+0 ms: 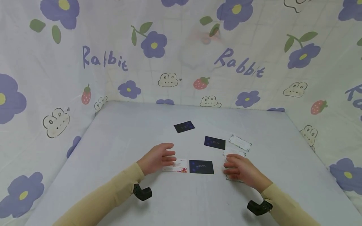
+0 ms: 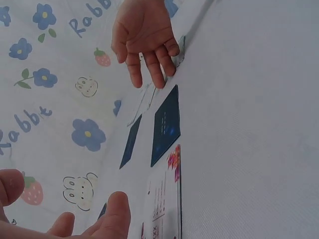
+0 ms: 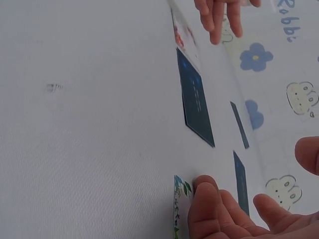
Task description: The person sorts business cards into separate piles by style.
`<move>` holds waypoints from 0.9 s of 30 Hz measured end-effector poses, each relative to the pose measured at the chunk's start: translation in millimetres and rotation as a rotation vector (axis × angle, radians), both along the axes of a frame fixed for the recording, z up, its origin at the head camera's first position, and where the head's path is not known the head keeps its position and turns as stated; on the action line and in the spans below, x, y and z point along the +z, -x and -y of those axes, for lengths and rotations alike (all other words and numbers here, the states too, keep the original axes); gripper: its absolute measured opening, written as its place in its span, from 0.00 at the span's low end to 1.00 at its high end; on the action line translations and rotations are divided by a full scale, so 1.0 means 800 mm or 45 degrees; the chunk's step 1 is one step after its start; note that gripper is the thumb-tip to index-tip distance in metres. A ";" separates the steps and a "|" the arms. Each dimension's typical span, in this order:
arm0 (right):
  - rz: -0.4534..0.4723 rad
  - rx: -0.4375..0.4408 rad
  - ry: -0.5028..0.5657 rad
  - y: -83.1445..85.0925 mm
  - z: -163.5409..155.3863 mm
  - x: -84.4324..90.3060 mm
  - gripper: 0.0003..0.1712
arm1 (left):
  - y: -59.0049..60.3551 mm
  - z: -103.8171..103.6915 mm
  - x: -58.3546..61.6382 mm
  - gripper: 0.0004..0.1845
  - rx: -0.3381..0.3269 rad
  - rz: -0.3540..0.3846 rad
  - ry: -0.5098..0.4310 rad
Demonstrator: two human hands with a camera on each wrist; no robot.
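- The front dark card (image 1: 201, 167) lies flat on the pale tabletop (image 1: 135, 125), between the two hands, touching neither.
- The floral white card (image 1: 181, 166), with red blooms at one corner, lies just left of the front dark card, a narrow gap between them.
- The left hand (image 1: 158, 158) is to the left of the front dark card, its fingers reaching across the top left part of the floral white card in the head view; they are spread and loose, the thumb well away from them, with nothing in the grip.
- The right hand (image 1: 244, 169) is to the right of the front dark card, palm turned inward, fingers relaxed and parted, grasping nothing.
- The near leaf-edged card (image 1: 231, 178) is to the right of the front dark card, partly hidden by the right hand; whether a fingertip touches it, I cannot tell.
- Beyond the front dark card and to its right lie the middle dark card (image 1: 215, 142), the partly covered leaf-edged card (image 1: 237, 152) and the far leaf-edged card (image 1: 240, 143).
- The far dark card (image 1: 184, 126) lies beyond the front dark card, somewhat left, set at an angle.
- Behind the front dark card, past the tabletop, hangs the flower-and-rabbit backdrop (image 1: 183, 62).
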State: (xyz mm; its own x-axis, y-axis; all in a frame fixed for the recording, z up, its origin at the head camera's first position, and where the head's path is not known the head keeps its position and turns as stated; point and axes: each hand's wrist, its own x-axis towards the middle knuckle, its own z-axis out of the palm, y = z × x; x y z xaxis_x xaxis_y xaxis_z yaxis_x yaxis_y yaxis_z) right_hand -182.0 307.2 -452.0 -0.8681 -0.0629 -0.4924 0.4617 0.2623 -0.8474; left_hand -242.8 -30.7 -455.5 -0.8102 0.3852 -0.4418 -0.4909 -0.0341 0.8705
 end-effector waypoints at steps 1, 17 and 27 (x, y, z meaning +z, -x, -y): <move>0.002 -0.007 -0.001 -0.001 -0.002 0.001 0.37 | 0.000 0.003 0.000 0.32 0.007 -0.002 -0.002; 0.008 -0.050 0.044 -0.010 -0.037 0.006 0.42 | 0.001 0.044 -0.005 0.31 0.063 -0.043 -0.011; -0.004 -0.043 0.066 -0.012 -0.042 0.006 0.44 | 0.002 0.053 -0.008 0.31 0.062 -0.047 -0.020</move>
